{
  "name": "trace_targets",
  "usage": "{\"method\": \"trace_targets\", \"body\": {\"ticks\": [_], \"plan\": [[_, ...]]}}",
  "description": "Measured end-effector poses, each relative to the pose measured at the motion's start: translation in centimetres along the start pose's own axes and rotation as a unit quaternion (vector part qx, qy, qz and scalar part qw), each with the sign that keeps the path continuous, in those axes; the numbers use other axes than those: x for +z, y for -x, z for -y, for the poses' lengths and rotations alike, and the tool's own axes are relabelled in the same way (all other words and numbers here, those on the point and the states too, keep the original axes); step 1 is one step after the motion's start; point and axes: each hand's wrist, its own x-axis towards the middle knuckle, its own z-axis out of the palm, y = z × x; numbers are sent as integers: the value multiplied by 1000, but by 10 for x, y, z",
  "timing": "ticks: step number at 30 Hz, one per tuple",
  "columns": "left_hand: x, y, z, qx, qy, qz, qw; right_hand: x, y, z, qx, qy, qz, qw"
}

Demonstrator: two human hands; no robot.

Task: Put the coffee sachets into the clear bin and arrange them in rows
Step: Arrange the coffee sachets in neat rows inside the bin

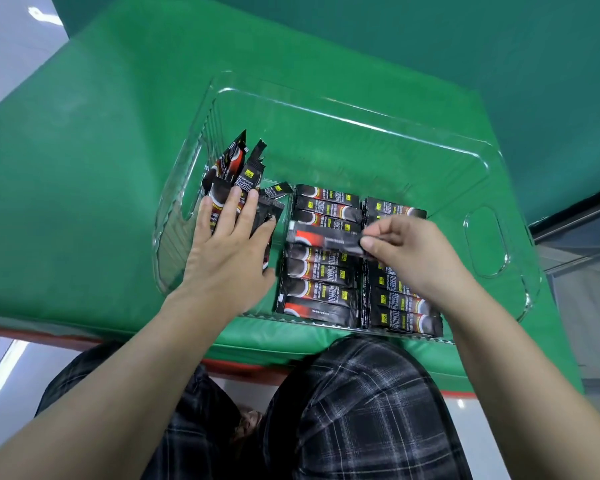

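Clear bin point(361, 123) sitting on green padding point(84, 168), dark coffee sachets lying inside. Left hand point(229, 244) reaching in palm down, fingers straight and spread, pressing flat on loose heap of sachets point(238, 168) leaning against bin's left wall. Right hand point(409, 251) hovering over rows, knuckles up, thumb and curled fingertips pinching one sachet point(323, 239) by its right end, holding it level just above left row point(319, 271). Right row point(400, 306) lying beside it, touching, partly hidden under wrist. Both forearms stretching forward over plaid trousers point(354, 403).
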Motion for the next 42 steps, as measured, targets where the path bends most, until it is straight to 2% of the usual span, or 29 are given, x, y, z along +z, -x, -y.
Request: {"method": "trace_targets", "body": {"ticks": [7, 15, 19, 25, 33, 42], "plan": [[0, 0, 1, 1, -8, -5, 1000, 9, 25, -6, 9, 98, 60, 993], [0, 0, 0, 4, -5, -5, 1000, 19, 26, -1, -2, 188, 53, 981], [0, -1, 1, 3, -9, 1, 1000, 20, 29, 4, -93, 265, 12, 960], [0, -1, 0, 3, -4, -3, 1000, 42, 22, 15, -163, 325, 125, 923], [1, -1, 0, 3, -3, -8, 1000, 44, 12, 18, -162, 379, 145, 899], [2, -1, 0, 4, -5, -10, 1000, 44, 6, 24, -141, 385, 164, 897]]}}
